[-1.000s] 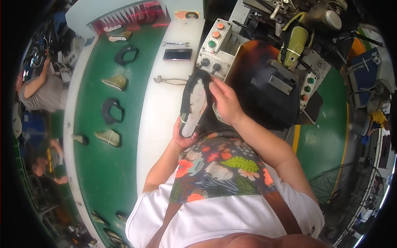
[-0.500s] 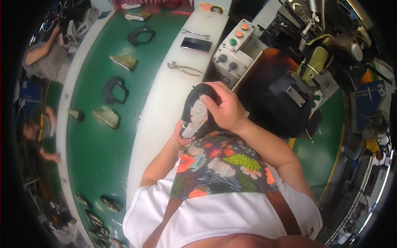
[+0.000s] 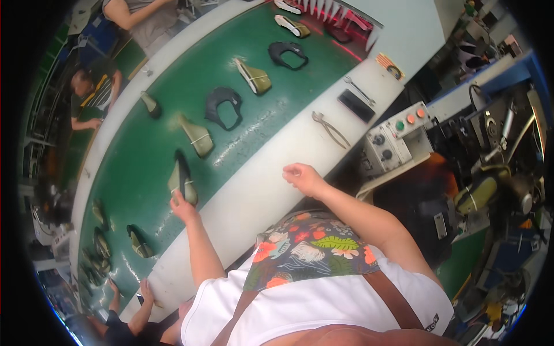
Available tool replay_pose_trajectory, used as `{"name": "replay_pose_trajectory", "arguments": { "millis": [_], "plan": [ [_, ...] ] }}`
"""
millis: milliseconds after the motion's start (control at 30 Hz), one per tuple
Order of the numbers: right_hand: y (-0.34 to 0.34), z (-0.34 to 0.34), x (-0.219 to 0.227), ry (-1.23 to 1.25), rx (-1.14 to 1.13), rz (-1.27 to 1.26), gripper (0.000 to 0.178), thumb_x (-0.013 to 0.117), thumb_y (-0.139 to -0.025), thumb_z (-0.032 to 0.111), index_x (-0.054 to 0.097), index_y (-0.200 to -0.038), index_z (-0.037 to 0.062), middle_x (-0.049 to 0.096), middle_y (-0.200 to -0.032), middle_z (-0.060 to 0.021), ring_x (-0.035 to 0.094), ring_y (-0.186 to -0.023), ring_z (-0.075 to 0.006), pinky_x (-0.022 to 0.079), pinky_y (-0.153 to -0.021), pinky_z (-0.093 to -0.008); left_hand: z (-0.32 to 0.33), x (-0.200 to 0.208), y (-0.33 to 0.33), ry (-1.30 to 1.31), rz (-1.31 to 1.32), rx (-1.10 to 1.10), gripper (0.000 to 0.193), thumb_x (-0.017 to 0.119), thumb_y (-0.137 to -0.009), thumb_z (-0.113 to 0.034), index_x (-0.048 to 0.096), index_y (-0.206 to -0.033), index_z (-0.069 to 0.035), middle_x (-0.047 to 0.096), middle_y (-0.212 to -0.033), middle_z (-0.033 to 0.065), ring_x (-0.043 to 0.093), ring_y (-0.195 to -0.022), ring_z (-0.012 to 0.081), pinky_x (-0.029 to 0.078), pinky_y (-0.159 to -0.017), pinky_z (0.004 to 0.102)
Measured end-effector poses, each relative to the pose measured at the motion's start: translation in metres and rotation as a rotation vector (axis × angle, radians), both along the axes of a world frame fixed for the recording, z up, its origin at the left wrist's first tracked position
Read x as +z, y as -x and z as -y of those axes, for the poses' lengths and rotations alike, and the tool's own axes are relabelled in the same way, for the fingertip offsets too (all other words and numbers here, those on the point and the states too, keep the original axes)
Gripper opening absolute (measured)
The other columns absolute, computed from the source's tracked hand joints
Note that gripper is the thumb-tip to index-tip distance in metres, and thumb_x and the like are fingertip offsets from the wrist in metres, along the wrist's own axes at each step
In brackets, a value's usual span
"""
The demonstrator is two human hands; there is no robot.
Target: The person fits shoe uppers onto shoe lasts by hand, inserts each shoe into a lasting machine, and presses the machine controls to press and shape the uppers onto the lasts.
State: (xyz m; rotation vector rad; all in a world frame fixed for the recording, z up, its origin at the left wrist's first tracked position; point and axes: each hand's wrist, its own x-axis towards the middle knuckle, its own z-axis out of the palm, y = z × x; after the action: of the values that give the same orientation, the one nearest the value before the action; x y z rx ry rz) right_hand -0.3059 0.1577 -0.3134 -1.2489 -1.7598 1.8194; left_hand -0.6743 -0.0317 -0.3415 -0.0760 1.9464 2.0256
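Note:
My left hand point(image 3: 184, 207) reaches over the green belt, its fingers closed on the near end of an olive shoe last with a black upper point(image 3: 183, 180). The last rests on the belt. My right hand point(image 3: 303, 178) hovers above the white ledge point(image 3: 248, 199), fingers curled in, with nothing visible in them. Farther along the belt lie olive lasts tied with pale bands, the nearest one point(image 3: 197, 137) just beyond my left hand. Dark curved uppers lie between them, one of them point(image 3: 224, 108) near the middle.
Pliers point(image 3: 330, 130), a phone point(image 3: 356, 105) and a wrench point(image 3: 360, 91) lie along the ledge. A control box with buttons point(image 3: 398, 134) and a machine holding an olive last point(image 3: 476, 194) stand at my right. Co-workers' hands point(image 3: 147, 292) are at the lower left.
Both hands held the black shoe upper on its last before me. Now the left hand has it out on the belt, and the right has let go. The view has turned left.

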Motion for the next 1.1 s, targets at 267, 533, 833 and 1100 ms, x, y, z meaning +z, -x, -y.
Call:
{"name": "replay_pose_trajectory", "arguments": {
  "millis": [267, 533, 833, 1100],
  "plan": [
    [0.084, -0.046, -0.027, -0.09, 0.259, 0.243, 0.039, 0.066, -0.092, 0.027, 0.063, -0.124, 0.0034, 0.069, -0.114, -0.015, 0.065, -0.105, -0.0265, 0.051, -0.092, -0.0366, -0.009, -0.006, 0.033, 0.797, -0.748, 0.27, 0.06, 0.069, -0.09, -0.028, 0.046, -0.137, 0.002, 0.053, -0.134, 0.0205, 0.048, -0.127, 0.0366, 0.037, -0.108, 0.0454],
    [0.239, -0.101, -0.051, -0.626, 0.387, 0.173, 0.064, 0.061, -0.094, 0.027, 0.036, -0.149, 0.0061, 0.042, -0.148, -0.0216, 0.039, -0.139, -0.038, 0.031, -0.116, -0.0454, -0.213, -0.01, 0.145, 0.604, -0.763, -0.107, 0.063, 0.068, -0.091, -0.038, 0.049, -0.135, 0.003, 0.05, -0.138, 0.0219, 0.047, -0.128, 0.0366, 0.036, -0.109, 0.0443],
    [0.194, -0.115, -0.05, -0.546, 0.622, 0.12, 0.03, 0.066, -0.09, 0.029, 0.061, -0.105, 0.0041, 0.065, -0.094, -0.0117, 0.063, -0.091, -0.0295, 0.046, -0.096, -0.0446, -0.276, -0.075, 0.244, 0.826, -0.333, -0.755, 0.043, 0.073, -0.085, -0.024, 0.06, -0.119, -0.001, 0.062, -0.121, 0.0195, 0.06, -0.109, 0.0303, 0.046, -0.098, 0.0407],
    [0.078, -0.077, 0.092, 0.527, -0.103, -0.529, 0.024, 0.05, -0.105, 0.031, 0.054, -0.097, 0.0085, 0.054, -0.079, -0.0017, 0.054, -0.073, -0.0091, 0.045, -0.064, -0.0278, -0.238, -0.006, 0.129, 0.326, -0.259, -0.723, 0.032, 0.062, -0.093, -0.012, 0.057, -0.123, -0.004, 0.062, -0.12, 0.0134, 0.061, -0.107, 0.0238, 0.05, -0.093, 0.0375]
  ]
}}
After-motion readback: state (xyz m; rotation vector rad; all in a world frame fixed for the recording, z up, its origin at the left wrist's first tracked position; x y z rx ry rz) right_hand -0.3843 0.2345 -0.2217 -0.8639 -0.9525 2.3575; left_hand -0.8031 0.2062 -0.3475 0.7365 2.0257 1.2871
